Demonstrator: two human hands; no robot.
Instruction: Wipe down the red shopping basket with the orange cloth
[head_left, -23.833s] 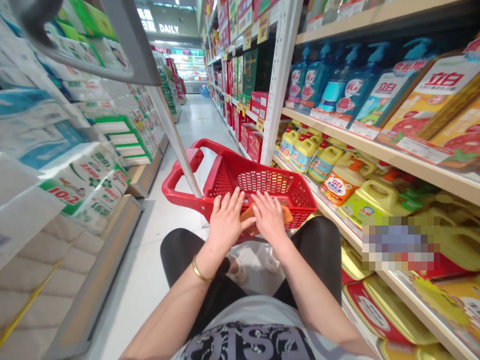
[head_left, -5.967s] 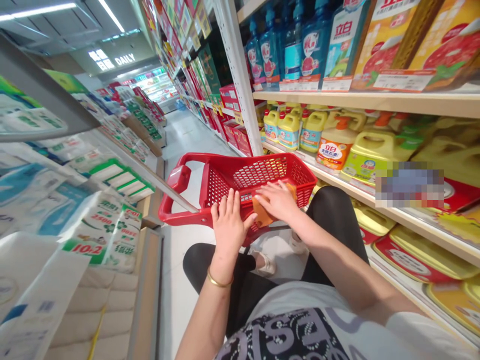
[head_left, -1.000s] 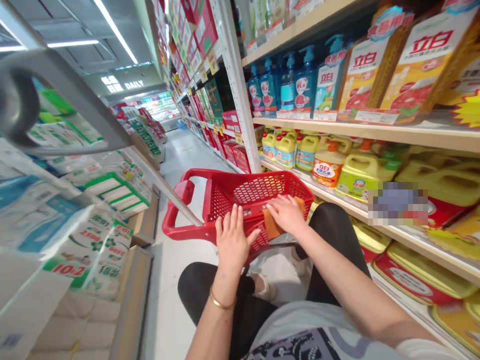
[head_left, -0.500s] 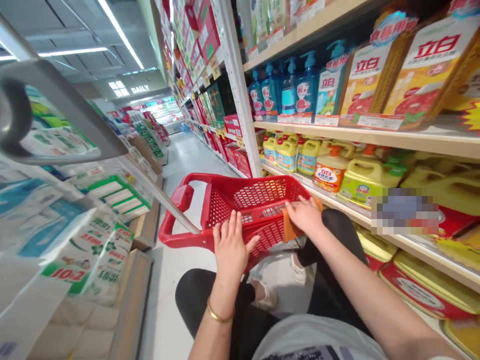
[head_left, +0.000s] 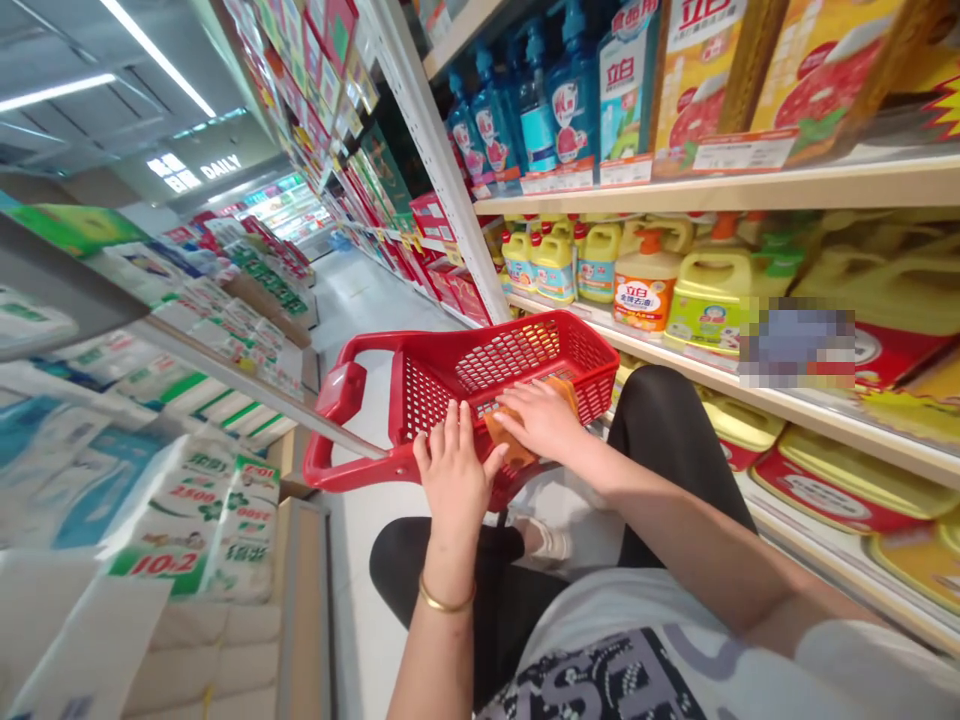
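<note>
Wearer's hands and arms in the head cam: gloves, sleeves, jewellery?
No gloves on the left hand or the right hand. A thin gold bangle circles the left wrist. Forearms are uncovered; a pale short sleeve shows at the right upper arm.

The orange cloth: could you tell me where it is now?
In the head view, the orange cloth sits under the right hand on the near wall of the red basket, beside the left hand.

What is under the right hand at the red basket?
An orange cloth, pressed flat by the right hand against the near side of the red perforated plastic basket. Its edges show on both sides; the middle is covered.
</note>
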